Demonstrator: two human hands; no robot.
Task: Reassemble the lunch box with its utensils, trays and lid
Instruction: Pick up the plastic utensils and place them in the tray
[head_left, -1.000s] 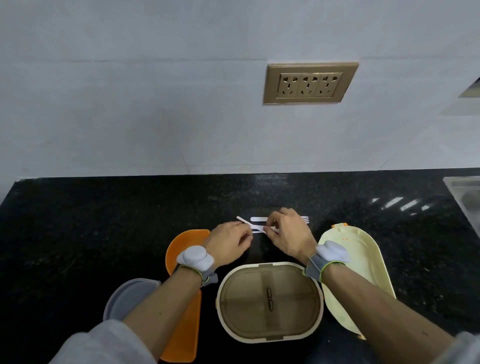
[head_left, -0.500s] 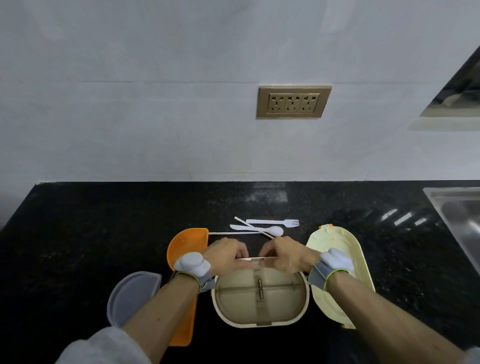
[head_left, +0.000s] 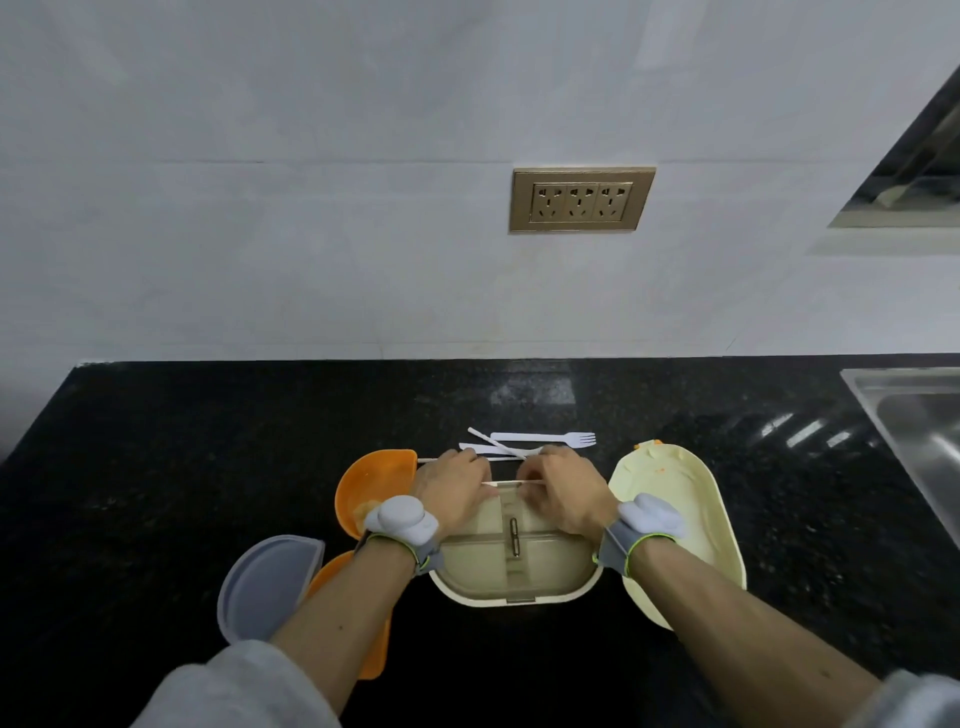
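I pinch a thin white chopstick (head_left: 511, 483) between both hands.
Left hand (head_left: 454, 491) and right hand (head_left: 563, 493) grip it at the cream oval lunch box's (head_left: 511, 582) twelve-o'clock rim.

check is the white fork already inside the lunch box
No, the white fork lies on the black counter beyond the lunch box.

No readable text, labels, brands or numbers anywhere in view. Checked the wall socket plate (head_left: 582, 200), the cream lunch box base (head_left: 511, 566), the cream lid (head_left: 685, 519) and the grey wrist bands (head_left: 400, 522): all plain, no print or markings resolvable.
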